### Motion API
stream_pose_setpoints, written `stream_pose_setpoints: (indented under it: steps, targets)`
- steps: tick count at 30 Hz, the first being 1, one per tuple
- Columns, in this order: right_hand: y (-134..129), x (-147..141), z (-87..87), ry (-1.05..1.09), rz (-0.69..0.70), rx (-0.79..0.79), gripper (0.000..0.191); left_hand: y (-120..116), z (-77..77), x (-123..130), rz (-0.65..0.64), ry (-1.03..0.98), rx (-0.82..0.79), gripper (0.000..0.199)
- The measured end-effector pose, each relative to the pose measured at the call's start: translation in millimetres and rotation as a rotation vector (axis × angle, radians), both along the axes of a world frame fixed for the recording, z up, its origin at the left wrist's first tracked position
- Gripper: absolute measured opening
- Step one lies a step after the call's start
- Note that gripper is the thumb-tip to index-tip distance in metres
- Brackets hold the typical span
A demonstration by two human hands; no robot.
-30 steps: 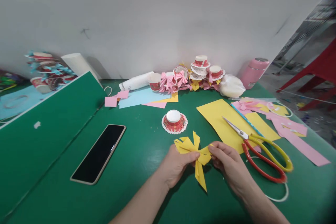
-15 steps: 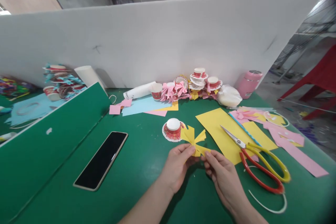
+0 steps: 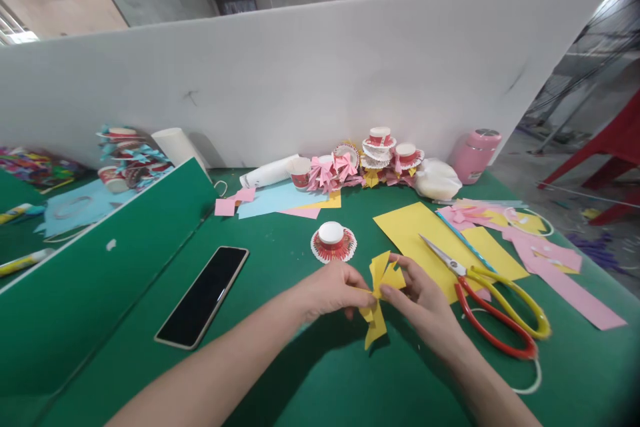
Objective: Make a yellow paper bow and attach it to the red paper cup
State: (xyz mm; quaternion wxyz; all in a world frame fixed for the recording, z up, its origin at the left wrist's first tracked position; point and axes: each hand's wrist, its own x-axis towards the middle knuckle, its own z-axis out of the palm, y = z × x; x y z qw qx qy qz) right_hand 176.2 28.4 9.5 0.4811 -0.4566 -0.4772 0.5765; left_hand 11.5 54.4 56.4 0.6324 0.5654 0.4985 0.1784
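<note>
A yellow paper bow [image 3: 379,330] with several strips fanning out is held between my two hands, above the green table. My left hand [image 3: 337,288] pinches its left side near the knotted middle. On the right, my right hand [image 3: 419,292] grips the upper strips between thumb and fingers. Just beyond my hands stands a small hat made from a red and white paper cup [image 3: 331,235] with a fringed brim. Scissors [image 3: 493,297] with one red and one yellow handle lie to the right of my right hand, partly over yellow paper [image 3: 413,233].
A black phone [image 3: 203,297] lies at left beside a green divider [image 3: 115,273]. Along the white panel [image 3: 300,87] stand finished cup hats [image 3: 379,147], pink bows and a pink flask [image 3: 477,157]. Pink paper strips [image 3: 570,280] and a blue pencil-like stick [image 3: 465,240] lie at right.
The bow has turned in my hands, its strips now pointing up and down. My left hand has rolled over with its back upward, and my right hand has shifted up onto the upper strips.
</note>
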Motion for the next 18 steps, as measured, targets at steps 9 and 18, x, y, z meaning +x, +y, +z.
stream_pose_setpoints:
  steps: [9, 18]
  targets:
    - [2.0, -7.5, -6.2, 0.36, -0.325, -0.112, 0.043, -3.7, -13.7, -0.1, 0.43, -0.403, -0.108, 0.031]
    - [-3.4, -11.5, 0.5, 0.412, -0.403, -0.125, 0.039, -23.8, -29.7, 25.4, 0.48, -0.589, -0.094, 0.039]
